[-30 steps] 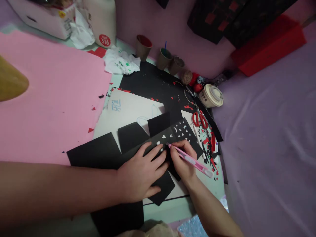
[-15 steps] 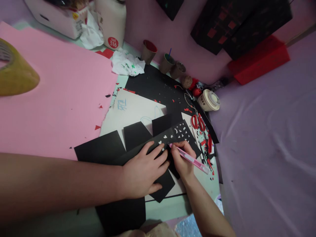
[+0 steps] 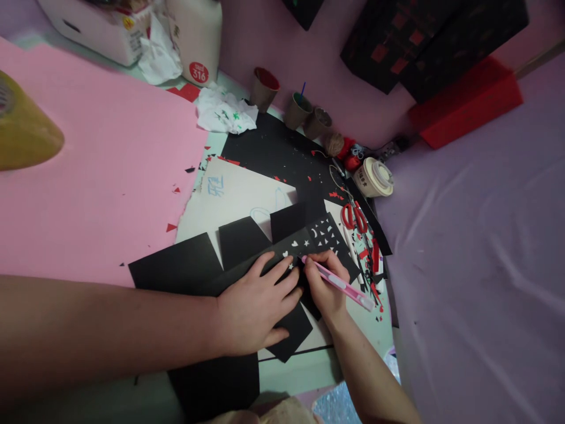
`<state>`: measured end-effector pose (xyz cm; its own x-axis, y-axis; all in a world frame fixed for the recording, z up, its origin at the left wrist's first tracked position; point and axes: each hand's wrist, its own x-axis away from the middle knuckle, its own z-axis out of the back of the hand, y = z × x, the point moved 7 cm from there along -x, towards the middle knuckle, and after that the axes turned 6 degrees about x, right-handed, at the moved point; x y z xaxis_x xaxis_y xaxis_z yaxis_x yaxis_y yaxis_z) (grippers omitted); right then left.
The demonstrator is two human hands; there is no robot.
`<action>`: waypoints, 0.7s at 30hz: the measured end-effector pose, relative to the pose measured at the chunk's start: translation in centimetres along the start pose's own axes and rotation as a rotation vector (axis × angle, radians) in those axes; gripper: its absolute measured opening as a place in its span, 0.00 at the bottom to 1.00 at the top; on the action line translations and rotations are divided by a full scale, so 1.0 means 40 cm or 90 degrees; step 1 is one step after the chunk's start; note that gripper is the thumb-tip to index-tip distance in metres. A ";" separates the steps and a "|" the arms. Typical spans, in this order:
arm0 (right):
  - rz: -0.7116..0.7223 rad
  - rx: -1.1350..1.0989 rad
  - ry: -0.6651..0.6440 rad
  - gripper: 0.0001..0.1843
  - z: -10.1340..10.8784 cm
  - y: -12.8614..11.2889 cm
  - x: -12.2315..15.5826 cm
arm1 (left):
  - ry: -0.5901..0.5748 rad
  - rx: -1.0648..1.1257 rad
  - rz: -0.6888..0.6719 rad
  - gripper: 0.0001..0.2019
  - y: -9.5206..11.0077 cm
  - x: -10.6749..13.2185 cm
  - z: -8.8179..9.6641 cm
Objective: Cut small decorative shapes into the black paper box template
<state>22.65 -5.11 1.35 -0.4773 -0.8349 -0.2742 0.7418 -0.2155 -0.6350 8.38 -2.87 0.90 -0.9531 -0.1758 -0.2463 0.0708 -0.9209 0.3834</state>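
My left hand (image 3: 256, 306) lies flat, fingers stretched out, pressing on a black paper cut-out (image 3: 247, 247) that has small hearts, stars and triangles cut through it. My right hand (image 3: 324, 285) is closed around a pink craft knife (image 3: 339, 284), its tip touching the black paper just beside my left fingertips. The black paper rests on a pale card sheet (image 3: 233, 194) with blue pencil marks.
A large pink sheet (image 3: 97, 159) covers the left. Red scissors (image 3: 355, 217), a round lidded cup (image 3: 374, 178), cardboard tubes (image 3: 265, 88), twine and paper scraps lie behind. A yellow tape roll (image 3: 22, 135) sits far left. Purple cloth (image 3: 477, 247) spreads to the right.
The view has shifted slightly. My hands stay in the same place on the black paper, the knife tip at the same spot.
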 end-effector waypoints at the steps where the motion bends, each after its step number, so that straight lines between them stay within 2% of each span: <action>1: 0.000 -0.001 -0.001 0.07 0.000 0.000 0.000 | 0.000 0.001 -0.001 0.29 0.000 0.000 -0.001; 9: 0.003 -0.036 -0.028 0.07 -0.004 -0.002 0.003 | -0.005 0.008 -0.003 0.30 0.000 -0.001 -0.005; 16: 0.044 -0.034 -0.054 0.06 -0.005 -0.011 0.004 | -0.014 0.008 -0.002 0.29 0.001 -0.002 -0.003; 21: 0.124 -0.059 -0.144 0.03 -0.007 -0.009 -0.007 | -0.022 0.008 0.001 0.31 -0.001 -0.001 -0.007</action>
<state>22.38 -4.66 1.47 -0.2059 -0.9498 -0.2355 0.7575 -0.0023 -0.6529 8.52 -2.93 0.64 -0.9626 -0.1646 -0.2153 0.0683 -0.9161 0.3951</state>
